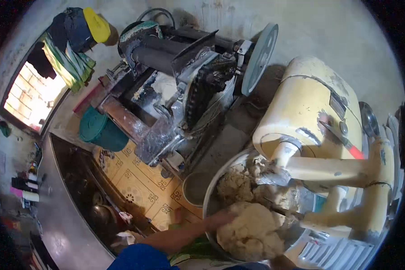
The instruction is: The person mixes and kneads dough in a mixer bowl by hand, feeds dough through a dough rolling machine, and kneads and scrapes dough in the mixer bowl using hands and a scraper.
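Note:
A large lump of pale dough bulges up at the near side of a round metal mixing bowl. My left hand reaches across from a blue sleeve and touches the lump's left side; its fingers are blurred and partly lost against the dough. Of my right hand, only a small brown patch shows at the bottom edge, beside the lump's lower right, with the fingers hidden. More rough dough lies deeper in the bowl, around the mixer's metal arm.
A cream-coloured mixer overhangs the bowl, with thick pipes on the right. Beyond stands a roller machine with a large wheel. A green lidded bucket is near it. A metal counter runs along the left.

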Action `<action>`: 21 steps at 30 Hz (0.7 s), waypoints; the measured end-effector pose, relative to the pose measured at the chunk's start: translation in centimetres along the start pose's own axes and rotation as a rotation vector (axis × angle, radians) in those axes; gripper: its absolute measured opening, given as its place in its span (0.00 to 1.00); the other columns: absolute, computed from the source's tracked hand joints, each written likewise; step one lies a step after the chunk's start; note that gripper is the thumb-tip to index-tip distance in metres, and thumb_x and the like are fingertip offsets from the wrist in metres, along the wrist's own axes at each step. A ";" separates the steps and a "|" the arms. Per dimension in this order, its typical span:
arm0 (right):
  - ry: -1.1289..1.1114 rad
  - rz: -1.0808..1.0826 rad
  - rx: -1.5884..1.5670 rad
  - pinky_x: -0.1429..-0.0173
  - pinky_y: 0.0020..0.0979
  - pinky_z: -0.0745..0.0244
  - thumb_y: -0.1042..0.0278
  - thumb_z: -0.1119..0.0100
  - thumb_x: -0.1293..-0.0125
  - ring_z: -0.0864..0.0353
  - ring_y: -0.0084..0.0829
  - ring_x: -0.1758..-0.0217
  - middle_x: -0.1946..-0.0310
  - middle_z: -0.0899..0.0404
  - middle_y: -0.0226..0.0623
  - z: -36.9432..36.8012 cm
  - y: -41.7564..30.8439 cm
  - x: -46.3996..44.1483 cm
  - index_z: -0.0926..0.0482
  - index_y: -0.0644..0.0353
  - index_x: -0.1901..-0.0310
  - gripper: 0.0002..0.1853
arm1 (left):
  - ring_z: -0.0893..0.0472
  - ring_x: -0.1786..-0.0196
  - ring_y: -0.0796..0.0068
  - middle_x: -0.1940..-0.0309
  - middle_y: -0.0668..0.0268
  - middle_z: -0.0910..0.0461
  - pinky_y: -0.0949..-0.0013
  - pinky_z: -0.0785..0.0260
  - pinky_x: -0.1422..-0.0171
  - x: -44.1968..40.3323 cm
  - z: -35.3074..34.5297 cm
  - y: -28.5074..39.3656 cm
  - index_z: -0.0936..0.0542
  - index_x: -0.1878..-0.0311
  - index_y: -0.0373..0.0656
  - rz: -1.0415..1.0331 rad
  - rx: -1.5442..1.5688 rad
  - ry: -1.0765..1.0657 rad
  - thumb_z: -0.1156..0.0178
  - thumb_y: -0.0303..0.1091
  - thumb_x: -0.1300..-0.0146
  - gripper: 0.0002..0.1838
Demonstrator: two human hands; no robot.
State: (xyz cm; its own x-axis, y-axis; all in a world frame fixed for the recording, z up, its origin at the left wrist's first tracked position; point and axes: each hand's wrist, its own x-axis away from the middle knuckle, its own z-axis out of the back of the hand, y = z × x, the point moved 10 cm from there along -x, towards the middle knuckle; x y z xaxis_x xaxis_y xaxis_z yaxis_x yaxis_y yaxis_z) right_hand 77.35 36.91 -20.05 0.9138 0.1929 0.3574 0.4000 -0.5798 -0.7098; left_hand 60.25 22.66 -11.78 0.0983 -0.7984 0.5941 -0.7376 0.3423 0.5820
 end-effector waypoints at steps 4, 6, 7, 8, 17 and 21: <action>0.043 0.049 -0.096 0.53 0.35 0.23 0.59 0.43 0.29 0.22 0.34 0.53 0.57 0.22 0.40 -0.1 -0.5 3.9 0.30 0.60 0.38 0.22 | 0.31 0.33 0.65 0.33 0.54 0.33 0.60 0.35 0.34 5.0 -4.0 3.4 0.33 0.30 0.42 0.033 -0.147 0.030 0.48 0.55 0.29 0.33; 0.058 0.075 -0.118 0.53 0.35 0.23 0.59 0.43 0.29 0.22 0.34 0.53 0.57 0.22 0.40 -1.1 -3.2 3.1 0.30 0.60 0.38 0.22 | 0.35 0.29 0.64 0.31 0.52 0.35 0.58 0.38 0.28 8.6 -5.3 7.5 0.31 0.31 0.41 0.069 -0.179 -0.013 0.50 0.52 0.27 0.30; 0.065 0.085 -0.128 0.53 0.35 0.23 0.59 0.43 0.29 0.22 0.34 0.53 0.57 0.22 0.40 -2.6 -6.9 0.6 0.30 0.60 0.38 0.22 | 0.35 0.29 0.63 0.32 0.52 0.34 0.59 0.37 0.29 10.8 -6.2 11.7 0.31 0.32 0.39 -0.127 -0.269 -0.087 0.48 0.52 0.29 0.31; 0.068 0.106 -0.138 0.53 0.35 0.23 0.59 0.43 0.29 0.22 0.34 0.53 0.57 0.22 0.40 -4.2 -9.5 -1.0 0.30 0.60 0.38 0.22 | 0.34 0.30 0.63 0.33 0.52 0.32 0.59 0.36 0.30 12.8 -6.8 15.2 0.30 0.33 0.38 -0.329 -0.365 -0.161 0.45 0.53 0.30 0.32; -0.001 0.332 -0.309 0.54 0.36 0.23 0.59 0.44 0.29 0.22 0.34 0.54 0.58 0.22 0.40 -27.2 -19.7 -15.4 0.31 0.60 0.38 0.22 | 0.29 0.77 0.78 0.81 0.72 0.29 0.69 0.33 0.71 34.7 -0.9 46.9 0.25 0.75 0.47 -0.660 0.204 -0.246 0.41 0.44 0.40 0.13; -0.068 0.385 -0.407 0.54 0.36 0.23 0.59 0.44 0.29 0.22 0.34 0.54 0.58 0.22 0.40 -40.1 -37.5 -36.9 0.31 0.60 0.38 0.22 | 0.32 0.80 0.75 0.79 0.69 0.28 0.69 0.40 0.76 43.7 4.2 63.8 0.26 0.77 0.48 -1.034 -0.051 -0.040 0.39 0.48 0.42 0.15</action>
State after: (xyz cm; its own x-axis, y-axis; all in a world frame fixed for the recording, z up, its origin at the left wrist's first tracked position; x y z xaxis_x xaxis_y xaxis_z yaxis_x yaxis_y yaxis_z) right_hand 25.84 19.83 17.73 0.9963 -0.0502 0.0695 -0.0102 -0.8743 -0.4853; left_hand 14.72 7.50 49.02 0.6448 -0.7298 -0.2275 -0.2766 -0.5002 0.8205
